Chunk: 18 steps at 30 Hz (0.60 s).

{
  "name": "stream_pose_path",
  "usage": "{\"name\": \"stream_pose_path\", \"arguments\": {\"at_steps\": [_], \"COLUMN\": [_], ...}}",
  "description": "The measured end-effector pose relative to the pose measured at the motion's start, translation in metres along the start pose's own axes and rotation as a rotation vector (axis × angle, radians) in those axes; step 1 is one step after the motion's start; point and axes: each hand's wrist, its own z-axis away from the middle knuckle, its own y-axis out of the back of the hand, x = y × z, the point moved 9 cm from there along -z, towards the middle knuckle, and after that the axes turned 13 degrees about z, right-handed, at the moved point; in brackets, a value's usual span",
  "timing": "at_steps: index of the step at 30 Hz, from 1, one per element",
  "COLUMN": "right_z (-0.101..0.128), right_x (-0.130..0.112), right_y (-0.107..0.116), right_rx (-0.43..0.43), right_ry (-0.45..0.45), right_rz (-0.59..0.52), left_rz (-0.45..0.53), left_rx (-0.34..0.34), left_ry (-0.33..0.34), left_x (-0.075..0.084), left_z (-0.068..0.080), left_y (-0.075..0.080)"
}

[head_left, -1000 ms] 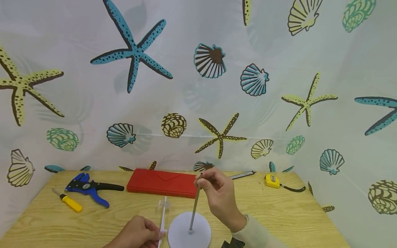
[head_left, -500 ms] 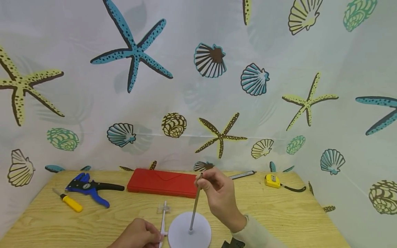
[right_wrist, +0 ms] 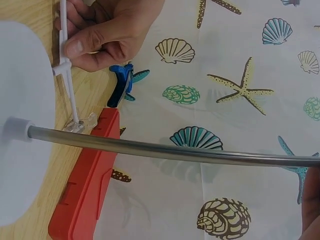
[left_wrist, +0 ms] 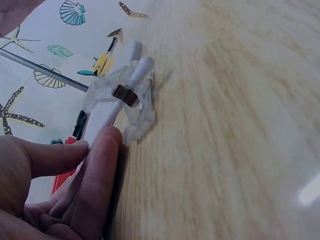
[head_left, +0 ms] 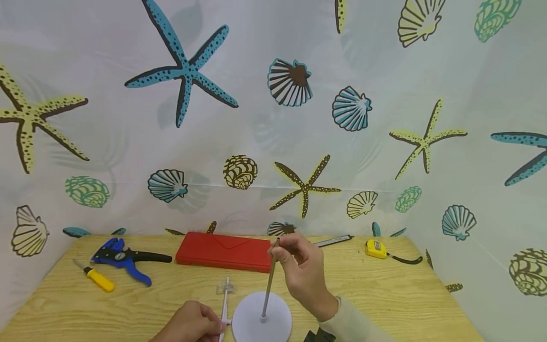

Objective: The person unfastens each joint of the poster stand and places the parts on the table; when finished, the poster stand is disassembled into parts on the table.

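Note:
A round white base [head_left: 261, 327] lies on the wooden table, with a thin metal rod [head_left: 270, 285] rising from the collar at its centre, leaning slightly right. My right hand [head_left: 301, 275] pinches the rod's top end between thumb and fingers. Left of the base, my left hand [head_left: 192, 323] pinches a slim white plastic rod [head_left: 225, 304] that has a short side stub pointing at the base. At the far end of this white rod sits a clear plastic piece [left_wrist: 142, 107]; the left wrist view also shows a small dark band near that end.
Behind the hands lies a red case [head_left: 224, 251]. To the left are a blue wire stripper [head_left: 121, 259] and a yellow-handled knife [head_left: 100, 279]. A caliper-like ruler [head_left: 335, 241] and a yellow tape measure [head_left: 376, 249] lie at the back right. A patterned curtain [head_left: 273, 133] hangs behind.
My left hand has drawn the white plastic rod slightly toward me, and its far end now sits lower in view. The right hand stays at the metal rod's top.

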Motion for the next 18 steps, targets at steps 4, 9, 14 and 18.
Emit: {"name": "stream_pose_path", "arguments": {"at_steps": [4,9,14,18], "right_z": [0.001,0.001,0.002,0.002], "right_x": [0.002,0.005,0.004,0.004], "right_y": [0.000,0.000,0.000,-0.001], "right_rx": [0.012,0.003,-0.025,-0.078], "right_ry": [-0.011,-0.045,-0.052,-0.042], "right_rz": [0.005,-0.011,-0.037,-0.067], "left_rz": [-0.012,-0.032,-0.052,-0.102], "left_rx": [-0.001,0.019,0.043,0.069], "left_ry": [0.010,0.026,0.026,-0.035], "left_x": [0.001,0.000,0.002,0.013], "left_z": [0.000,-0.001,0.001,0.007], "left_y": [0.001,0.002,0.005,0.013]}}
